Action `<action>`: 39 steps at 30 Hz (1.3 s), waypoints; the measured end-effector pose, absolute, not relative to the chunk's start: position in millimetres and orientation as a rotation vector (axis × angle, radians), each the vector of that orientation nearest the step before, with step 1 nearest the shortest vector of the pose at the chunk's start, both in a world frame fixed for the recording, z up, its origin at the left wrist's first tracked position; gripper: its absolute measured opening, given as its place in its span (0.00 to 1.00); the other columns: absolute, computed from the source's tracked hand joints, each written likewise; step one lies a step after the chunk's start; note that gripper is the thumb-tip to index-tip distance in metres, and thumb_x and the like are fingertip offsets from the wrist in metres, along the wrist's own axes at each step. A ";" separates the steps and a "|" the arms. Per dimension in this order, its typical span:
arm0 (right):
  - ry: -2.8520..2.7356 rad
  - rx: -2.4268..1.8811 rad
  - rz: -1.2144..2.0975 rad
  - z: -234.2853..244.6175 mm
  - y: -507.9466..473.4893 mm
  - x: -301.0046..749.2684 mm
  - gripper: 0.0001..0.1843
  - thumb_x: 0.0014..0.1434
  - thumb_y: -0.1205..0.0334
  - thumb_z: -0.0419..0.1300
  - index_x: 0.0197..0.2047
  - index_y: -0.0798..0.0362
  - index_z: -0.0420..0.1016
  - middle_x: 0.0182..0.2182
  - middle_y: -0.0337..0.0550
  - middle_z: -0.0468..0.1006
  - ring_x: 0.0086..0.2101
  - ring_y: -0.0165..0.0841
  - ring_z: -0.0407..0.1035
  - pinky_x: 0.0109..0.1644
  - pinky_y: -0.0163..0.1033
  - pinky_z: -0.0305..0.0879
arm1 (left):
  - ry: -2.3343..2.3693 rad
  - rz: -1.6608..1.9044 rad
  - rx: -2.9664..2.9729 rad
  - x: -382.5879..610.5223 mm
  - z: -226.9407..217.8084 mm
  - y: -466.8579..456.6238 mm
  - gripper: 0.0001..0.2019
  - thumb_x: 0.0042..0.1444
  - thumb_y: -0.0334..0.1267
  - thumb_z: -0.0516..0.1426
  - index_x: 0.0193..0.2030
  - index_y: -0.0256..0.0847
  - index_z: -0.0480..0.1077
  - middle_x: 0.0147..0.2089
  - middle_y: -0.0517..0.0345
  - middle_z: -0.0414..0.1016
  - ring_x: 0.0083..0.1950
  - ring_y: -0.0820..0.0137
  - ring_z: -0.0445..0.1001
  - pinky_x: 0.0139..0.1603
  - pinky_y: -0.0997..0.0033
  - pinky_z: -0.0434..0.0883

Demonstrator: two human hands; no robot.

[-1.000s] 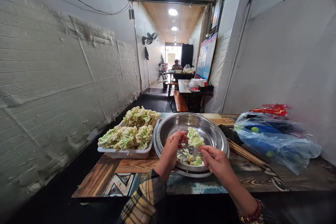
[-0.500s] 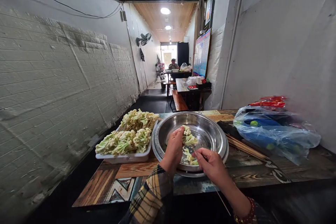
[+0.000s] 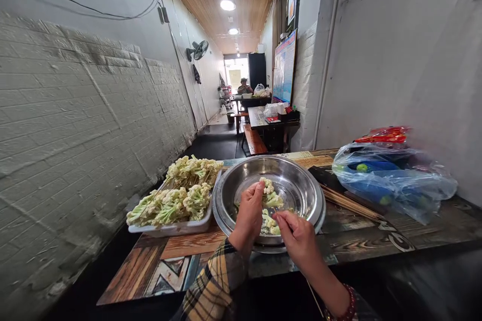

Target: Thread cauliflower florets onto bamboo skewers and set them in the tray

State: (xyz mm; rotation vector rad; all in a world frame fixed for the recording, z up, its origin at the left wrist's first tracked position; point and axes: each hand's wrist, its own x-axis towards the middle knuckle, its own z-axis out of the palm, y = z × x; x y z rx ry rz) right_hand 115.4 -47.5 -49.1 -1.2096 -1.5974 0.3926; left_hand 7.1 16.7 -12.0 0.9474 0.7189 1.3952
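Over a wide steel basin [image 3: 319, 188], my left hand [image 3: 249, 216] pinches a cauliflower floret [image 3: 271, 197], its thumb upright against it. My right hand [image 3: 301, 241] is closed on a thin wooden skewer [image 3: 315, 297]; the stick's tail shows below the right wrist. Its tip is at the floret's lower side, and I cannot tell how deep it sits. More cauliflower pieces [image 3: 269, 222] lie in the basin beneath my hands. To the left, a white tray [image 3: 175, 229] is heaped with skewered cauliflower [image 3: 169, 205].
Right of the basin lies a bundle of wooden skewers [image 3: 352, 203] beside a clear plastic bag [image 3: 399, 185] with green and blue things inside. A red packet [image 3: 387, 134] is behind it. Farther off stand a table [image 3: 258, 116], a bench [image 3: 254, 139] and a seated person [image 3: 244, 87].
My view has turned and tilted slightly, shifting the scene left and up. The right hand has come a little nearer the floret with the skewer; the left hand keeps its hold.
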 end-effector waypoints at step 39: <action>-1.509 -1.355 0.383 -44.3 -26.3 154.9 0.19 0.63 0.53 0.50 0.37 0.56 0.79 0.26 0.41 0.79 0.27 0.33 0.72 0.30 0.34 0.63 | 0.950 1.197 1.427 -31.9 -14.6 46.8 0.14 0.53 0.46 0.57 0.33 0.36 0.76 0.26 0.55 0.74 0.27 0.71 0.70 0.32 0.73 0.66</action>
